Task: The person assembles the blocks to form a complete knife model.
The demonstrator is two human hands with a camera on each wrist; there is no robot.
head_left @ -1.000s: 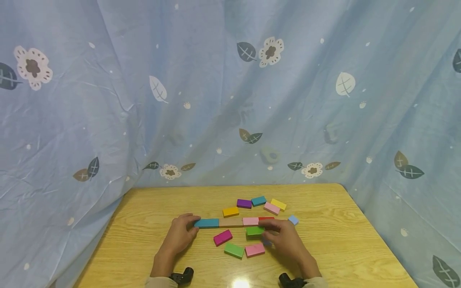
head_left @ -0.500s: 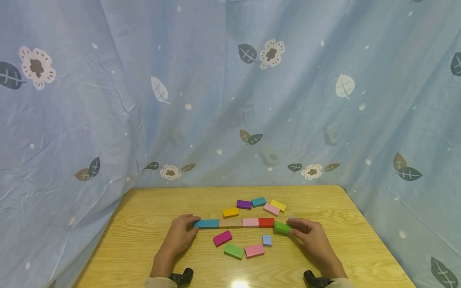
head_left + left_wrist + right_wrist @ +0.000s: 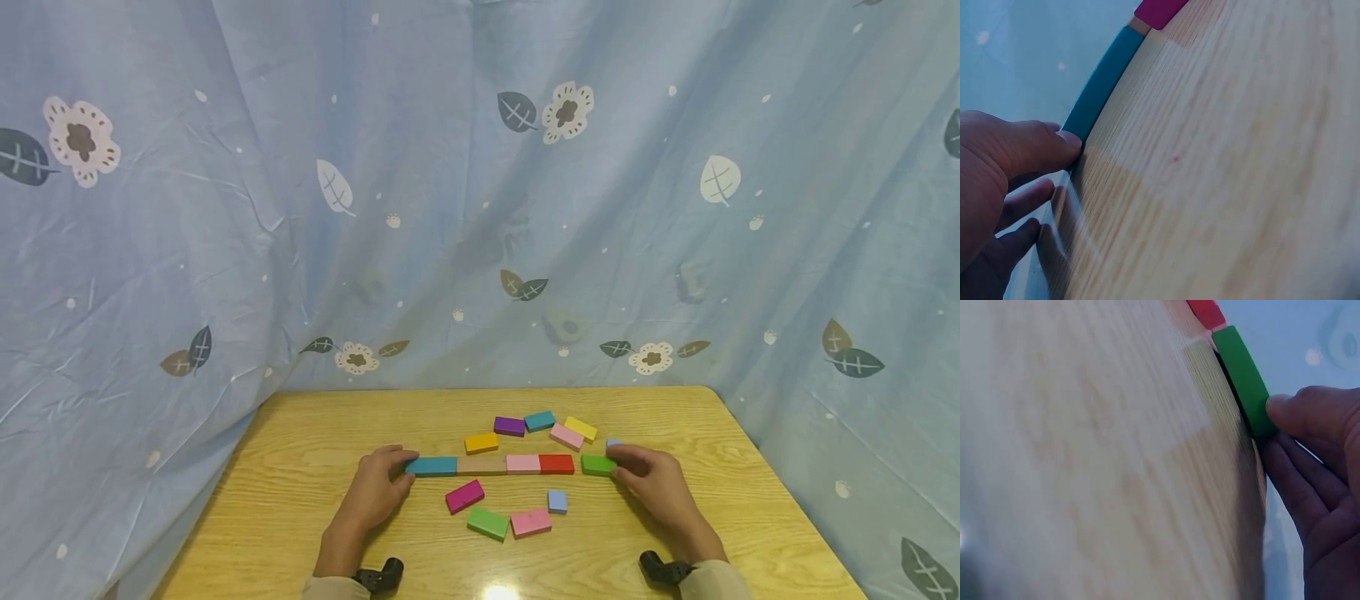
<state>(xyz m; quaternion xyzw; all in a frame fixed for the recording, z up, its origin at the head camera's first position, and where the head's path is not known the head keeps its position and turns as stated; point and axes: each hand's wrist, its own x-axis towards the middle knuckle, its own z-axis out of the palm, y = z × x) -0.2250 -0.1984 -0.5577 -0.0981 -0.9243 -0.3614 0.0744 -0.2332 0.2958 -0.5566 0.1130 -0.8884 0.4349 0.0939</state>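
My left hand (image 3: 377,489) pinches the left end of a blue block (image 3: 435,467); the thumb presses its side in the left wrist view. A tan block (image 3: 482,466), a pink block (image 3: 522,463) and a red block (image 3: 557,464) continue from it in a straight row. My right hand (image 3: 657,486) holds a green block (image 3: 597,465) by its right end, thumb on the near side. A small gap parts the green block from the red one in the head view. In the right wrist view the green block (image 3: 1242,381) lies close over the wood.
Behind the row lie orange (image 3: 481,442), purple (image 3: 509,426), teal (image 3: 539,421), yellow (image 3: 581,428) and pale pink (image 3: 567,437) blocks. In front are magenta (image 3: 465,497), light green (image 3: 487,523), pink (image 3: 531,522) and small blue (image 3: 557,502) ones. A curtain (image 3: 450,167) hangs behind the table.
My right hand has taken the green block from in front of the row and carried it right, to beyond the red block's end. My left hand stays at the blue block.
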